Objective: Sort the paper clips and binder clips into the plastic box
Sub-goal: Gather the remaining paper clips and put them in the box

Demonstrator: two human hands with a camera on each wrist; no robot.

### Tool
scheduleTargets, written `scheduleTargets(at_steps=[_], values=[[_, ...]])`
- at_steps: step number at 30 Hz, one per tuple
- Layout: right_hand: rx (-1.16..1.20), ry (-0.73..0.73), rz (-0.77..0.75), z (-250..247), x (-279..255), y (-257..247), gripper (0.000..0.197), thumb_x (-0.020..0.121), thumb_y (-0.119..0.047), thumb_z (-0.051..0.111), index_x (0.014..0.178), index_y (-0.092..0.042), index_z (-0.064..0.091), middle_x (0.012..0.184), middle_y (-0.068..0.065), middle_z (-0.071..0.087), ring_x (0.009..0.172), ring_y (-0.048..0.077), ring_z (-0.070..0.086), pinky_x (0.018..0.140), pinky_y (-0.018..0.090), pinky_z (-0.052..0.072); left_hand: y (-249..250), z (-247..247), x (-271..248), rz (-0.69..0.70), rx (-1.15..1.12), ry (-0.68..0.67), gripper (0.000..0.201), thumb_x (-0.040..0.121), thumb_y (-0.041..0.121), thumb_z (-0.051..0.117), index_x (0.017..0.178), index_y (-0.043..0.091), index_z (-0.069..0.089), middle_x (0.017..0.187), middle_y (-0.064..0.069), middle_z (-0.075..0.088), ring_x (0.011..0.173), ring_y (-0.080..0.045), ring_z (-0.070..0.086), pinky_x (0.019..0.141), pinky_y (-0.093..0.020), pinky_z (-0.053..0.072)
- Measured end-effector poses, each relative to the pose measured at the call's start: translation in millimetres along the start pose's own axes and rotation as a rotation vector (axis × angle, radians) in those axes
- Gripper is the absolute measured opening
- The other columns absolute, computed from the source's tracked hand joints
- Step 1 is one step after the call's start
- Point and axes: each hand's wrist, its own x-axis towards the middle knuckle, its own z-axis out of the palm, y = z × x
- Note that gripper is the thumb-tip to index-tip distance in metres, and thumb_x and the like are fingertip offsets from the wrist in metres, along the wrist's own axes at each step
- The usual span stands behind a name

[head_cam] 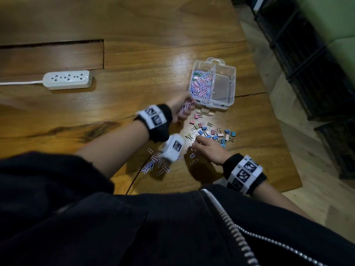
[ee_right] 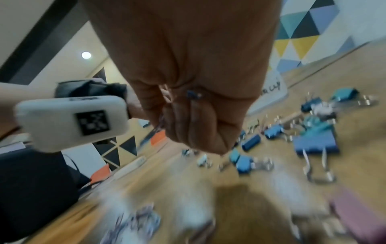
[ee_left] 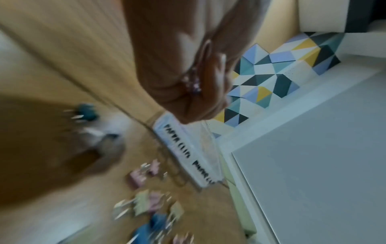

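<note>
A clear plastic box (head_cam: 231, 84) stands on the wooden table; its left compartment is filled with pink, blue and purple paper clips (head_cam: 201, 81), and its right compartment looks bare. My left hand (head_cam: 181, 109) hovers at the box's near left corner, fingers curled round a bunch of paper clips (ee_left: 192, 82). My right hand (head_cam: 204, 147) sits low on the table beside the pile of coloured binder clips (head_cam: 215, 131). Its fingers (ee_right: 188, 118) are curled into a fist with a clip (ee_right: 194, 95) peeking out. More loose paper clips (head_cam: 154, 164) lie under my left forearm.
A white power strip (head_cam: 67, 79) with its cord lies far left. A long slot (head_cam: 51, 43) cuts the tabletop at the back left. The table's right edge (head_cam: 284, 143) drops to the floor, with dark shelving (head_cam: 317, 64) beyond. A thin dark cable (head_cam: 134, 181) runs off the near edge.
</note>
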Motion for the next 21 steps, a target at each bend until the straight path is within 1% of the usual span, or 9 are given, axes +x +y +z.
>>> scheduleTargets(at_steps=[4,6,8,10,11,15,17,19,21], values=[[0.075,0.09,-0.018,-31,6,-6,0.03,0.091,-0.013,0.044,0.062,-0.018,0.037,0.057,-0.003,0.038,0.035,-0.003,0.039,0.035,0.009,0.027,45,19,30,0.001,-0.052,0.114,0.025,0.092,0.012,0.029,0.073,0.009,0.045,0.058,-0.001,0.041,0.034,-0.009,0.039,0.032,-0.014,0.033],[0.141,0.146,-0.016,-47,8,-12,0.029,0.089,-0.012,0.045,0.061,-0.017,0.038,0.056,-0.003,0.038,0.031,-0.002,0.036,0.036,0.015,0.027,59,29,35,0.016,-0.037,0.125,0.022,0.092,0.023,0.036,0.096,0.005,0.048,0.073,-0.005,0.044,0.049,-0.012,0.043,0.042,-0.018,0.041],[0.165,0.197,-0.019,-61,10,-18,0.027,0.089,-0.012,0.046,0.062,-0.016,0.041,0.058,-0.002,0.038,0.034,-0.002,0.035,0.037,0.016,0.028,66,33,43,0.032,0.072,0.139,0.041,0.094,0.034,0.037,0.125,0.008,0.041,0.11,-0.014,0.053,0.083,-0.02,0.059,0.071,-0.026,0.051],[0.184,0.232,0.004,-73,15,-23,0.026,0.089,-0.01,0.046,0.063,-0.015,0.042,0.059,-0.001,0.039,0.042,0.007,0.036,0.04,0.019,0.028,67,36,46,0.036,0.17,0.131,0.056,0.095,0.042,0.033,0.14,0.01,0.03,0.149,-0.017,0.028,0.134,-0.03,0.035,0.111,-0.041,0.031],[0.197,0.242,0.025,-77,19,-25,0.025,0.089,-0.01,0.046,0.064,-0.014,0.043,0.06,0.0,0.039,0.045,0.01,0.033,0.039,0.02,0.027,65,34,47,0.042,0.185,0.109,0.059,0.095,0.044,0.032,0.142,0.01,0.026,0.153,-0.017,0.018,0.141,-0.03,0.021,0.116,-0.043,0.019],[0.213,0.275,0.096,-94,43,-38,0.021,0.09,-0.015,0.047,0.069,-0.015,0.046,0.067,0.001,0.044,0.048,0.009,0.033,0.038,0.015,0.031,59,20,38,0.146,0.209,0.124,0.049,0.094,0.034,0.04,0.136,0.008,0.036,0.148,-0.012,0.031,0.136,-0.025,0.03,0.114,-0.038,0.026],[0.201,0.303,0.121,-100,60,-46,0.018,0.09,-0.018,0.05,0.073,-0.014,0.048,0.065,-0.001,0.043,0.048,0.008,0.035,0.041,0.017,0.033,52,9,30,0.2,0.355,0.178,0.035,0.094,0.021,0.042,0.127,0.008,0.045,0.13,-0.008,0.047,0.116,-0.019,0.048,0.097,-0.032,0.043],[0.221,0.352,0.14,-106,79,-53,0.011,0.088,-0.015,0.053,0.079,-0.009,0.052,0.065,-0.001,0.045,0.047,0.009,0.038,0.04,0.017,0.036,39,-8,17,0.235,0.588,0.245,0.03,0.093,0.012,0.045,0.121,0.003,0.049,0.112,-0.006,0.052,0.087,-0.01,0.052,0.071,-0.021,0.045],[0.261,0.398,0.153,-109,96,-60,0.005,0.086,-0.012,0.055,0.087,-0.006,0.055,0.069,0.002,0.051,0.049,0.01,0.047,0.047,0.021,0.046,19,-28,1,0.241,0.824,0.276,0.029,0.088,0.008,0.053,0.117,0.001,0.053,0.113,-0.012,0.057,0.09,-0.017,0.055,0.073,-0.023,0.043]])
